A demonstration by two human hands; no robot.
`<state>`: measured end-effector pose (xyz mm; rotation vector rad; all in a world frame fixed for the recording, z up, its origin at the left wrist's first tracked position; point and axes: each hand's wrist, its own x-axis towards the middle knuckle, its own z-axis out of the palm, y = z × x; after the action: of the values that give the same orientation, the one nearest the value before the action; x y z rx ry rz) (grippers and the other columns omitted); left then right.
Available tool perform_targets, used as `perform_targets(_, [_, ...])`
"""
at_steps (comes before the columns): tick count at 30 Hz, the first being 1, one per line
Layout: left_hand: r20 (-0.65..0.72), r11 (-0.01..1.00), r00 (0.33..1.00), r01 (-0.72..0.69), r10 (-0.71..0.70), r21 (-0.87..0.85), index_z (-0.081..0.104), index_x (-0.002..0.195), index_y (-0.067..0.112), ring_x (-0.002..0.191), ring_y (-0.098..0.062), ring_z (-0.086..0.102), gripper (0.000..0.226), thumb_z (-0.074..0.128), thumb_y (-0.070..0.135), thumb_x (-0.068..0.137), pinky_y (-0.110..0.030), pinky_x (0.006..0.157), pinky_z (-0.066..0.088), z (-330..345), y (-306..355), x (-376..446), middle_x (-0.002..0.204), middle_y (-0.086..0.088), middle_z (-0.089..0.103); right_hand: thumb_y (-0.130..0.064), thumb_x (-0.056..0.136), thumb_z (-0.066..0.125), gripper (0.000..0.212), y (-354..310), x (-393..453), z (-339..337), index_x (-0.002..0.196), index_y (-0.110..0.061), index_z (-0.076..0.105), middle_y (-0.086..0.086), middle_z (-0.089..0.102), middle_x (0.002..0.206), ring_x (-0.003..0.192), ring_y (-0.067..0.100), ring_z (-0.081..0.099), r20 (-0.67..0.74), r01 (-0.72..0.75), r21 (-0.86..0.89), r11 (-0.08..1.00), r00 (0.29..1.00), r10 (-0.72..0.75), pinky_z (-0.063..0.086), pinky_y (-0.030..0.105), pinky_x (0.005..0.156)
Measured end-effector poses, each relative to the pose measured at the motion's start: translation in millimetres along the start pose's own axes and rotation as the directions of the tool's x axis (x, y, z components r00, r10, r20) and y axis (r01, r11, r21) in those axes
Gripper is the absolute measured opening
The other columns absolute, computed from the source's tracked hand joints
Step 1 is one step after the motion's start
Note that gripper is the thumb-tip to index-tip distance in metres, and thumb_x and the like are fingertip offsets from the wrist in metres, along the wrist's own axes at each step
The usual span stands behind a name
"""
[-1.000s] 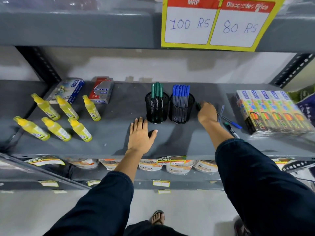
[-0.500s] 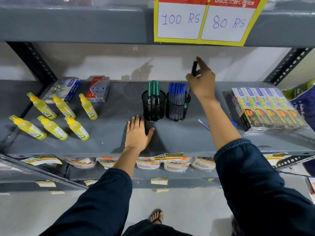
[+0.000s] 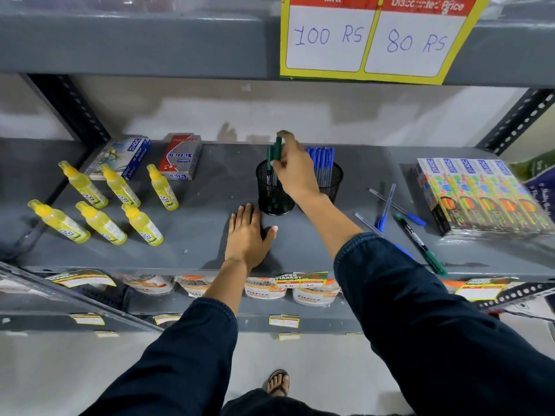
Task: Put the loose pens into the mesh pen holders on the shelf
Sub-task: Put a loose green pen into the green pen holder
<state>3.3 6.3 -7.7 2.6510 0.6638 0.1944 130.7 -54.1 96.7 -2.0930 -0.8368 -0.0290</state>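
Two black mesh pen holders stand side by side on the grey shelf (image 3: 195, 235). The left holder (image 3: 271, 195) contains green pens, the right holder (image 3: 333, 178) blue pens (image 3: 322, 156). My right hand (image 3: 295, 171) is above the left holder, pinching a green pen (image 3: 277, 149) whose lower end is inside that holder. My left hand (image 3: 247, 235) lies flat on the shelf in front of the holders, fingers spread, holding nothing. To the right, loose pens lie on the shelf: several blue pens (image 3: 387, 205) and a green marker (image 3: 420, 243).
Yellow bottles (image 3: 120, 205) lie in two rows at the left, with two small boxes (image 3: 180, 157) behind them. Colourful packs (image 3: 483, 193) stand at the right end. A yellow price sign (image 3: 372, 37) hangs on the upper shelf edge.
My right hand took a green pen from the loose pile at the right, lifted it, and moved left to the green-pen holder. My left hand stayed flat on the shelf.
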Motion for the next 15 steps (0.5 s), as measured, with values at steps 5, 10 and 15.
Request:
perform_targets(5, [0.0,1.0,1.0,0.001,-0.001,0.001,0.026,0.143,0.006,0.145,-0.031,0.013,0.072,0.031,0.053,0.088,-0.043,0.121,0.006,0,-1,0,0.154,-0.016,0.024,-0.003,0.088,0.06,0.053,4,0,5,0.137,-0.005,0.039,0.016,0.043,0.137,0.109,0.034,0.059,0.092,-0.032,-0.113,0.993,0.995,0.043,0.049,0.044,0.099])
perform_targets(10, [-0.005,1.0,1.0,0.002,-0.002,0.022,0.025,0.144,0.006,0.145,-0.03,0.012,0.067,0.038,0.048,0.093,-0.042,0.121,0.006,1,-1,1,0.155,-0.016,0.023,-0.009,0.093,0.053,0.048,5,-1,-16,0.138,-0.006,0.037,0.017,0.038,0.134,0.099,0.029,0.06,-0.106,-0.037,-0.087,0.996,0.994,0.027,0.051,0.035,0.095])
perform_targets(15, [-0.012,0.998,1.0,0.001,0.0,0.064,0.027,0.142,0.007,0.145,-0.031,0.014,0.063,0.038,0.046,0.094,-0.043,0.121,0.008,2,1,2,0.154,-0.016,0.024,0.002,0.088,0.048,0.032,33,-15,-53,0.118,-0.003,0.055,0.018,0.048,0.124,0.092,0.033,0.061,-0.403,-0.162,0.037,0.986,0.901,0.163,0.048,0.031,0.079])
